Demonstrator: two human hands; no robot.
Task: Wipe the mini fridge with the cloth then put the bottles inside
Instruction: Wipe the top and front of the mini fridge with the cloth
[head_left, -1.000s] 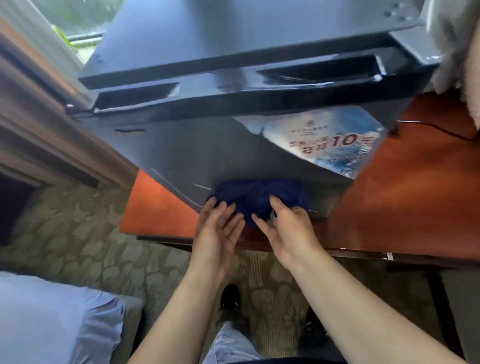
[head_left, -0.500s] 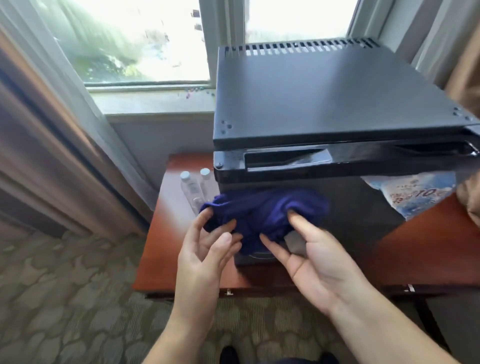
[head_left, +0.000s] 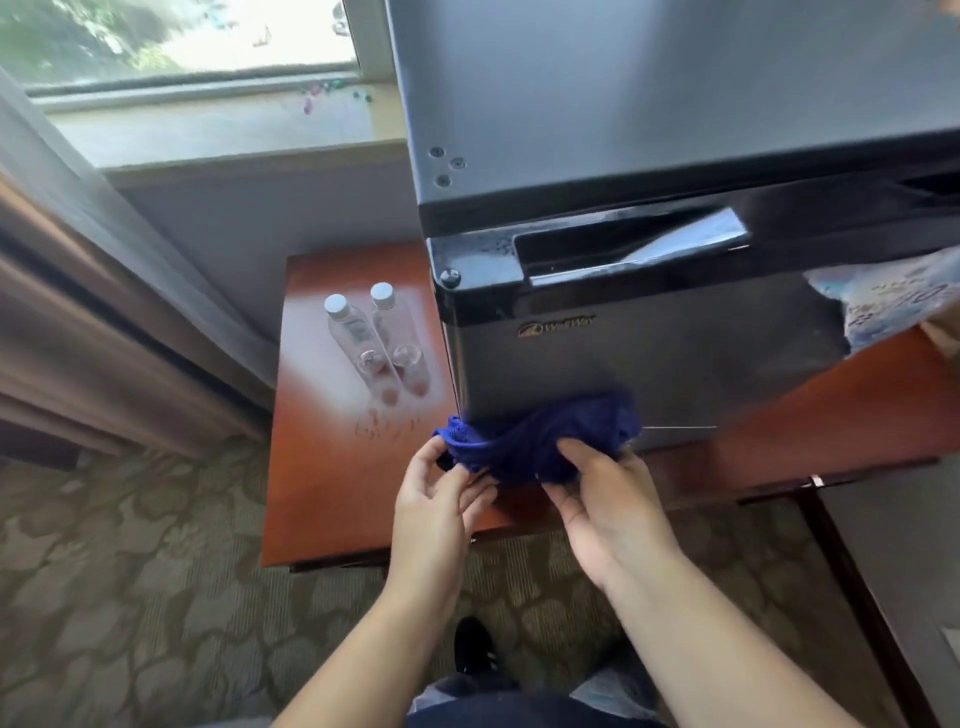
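While the blue cloth (head_left: 540, 441) sits bunched low against the mini fridge (head_left: 649, 358) door at frame centre, left hand (head_left: 441, 499) and right hand (head_left: 602, 499) pinch its soft, limp folds; gather it thick. Two light, slick bottles (head_left: 376, 343) stand centre-left; take each by the body.

Bright daylight from the window (head_left: 176, 41) glares off the table (head_left: 332, 467); edges blurred.

Hotel-like room: patterned carpet (head_left: 130, 571), curtains (head_left: 104, 312), mini fridge (head_left: 649, 338).
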